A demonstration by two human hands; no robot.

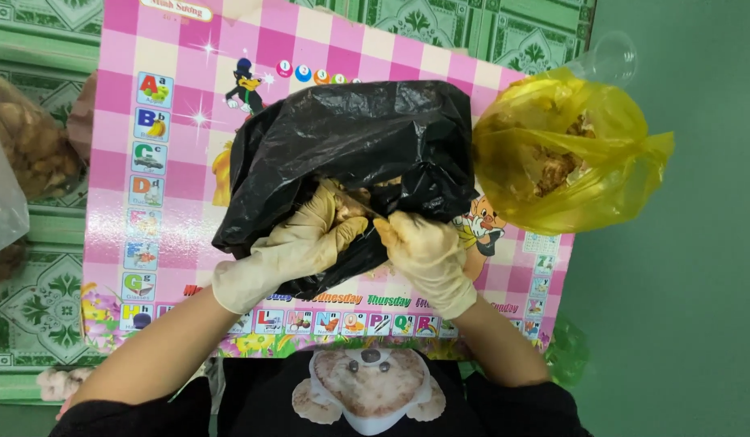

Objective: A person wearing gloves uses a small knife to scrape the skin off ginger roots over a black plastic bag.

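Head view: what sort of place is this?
Probably a home, with work done on the floor: a pink checked alphabet chart serves as a mat on green patterned tiles, with a black plastic bag and a yellow bag of food scraps.

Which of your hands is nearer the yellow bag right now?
Right. The right hand grips the black bag at its opening, on the side toward the yellow bag but apart from it. The left hand is farther, across the black bag's opening.
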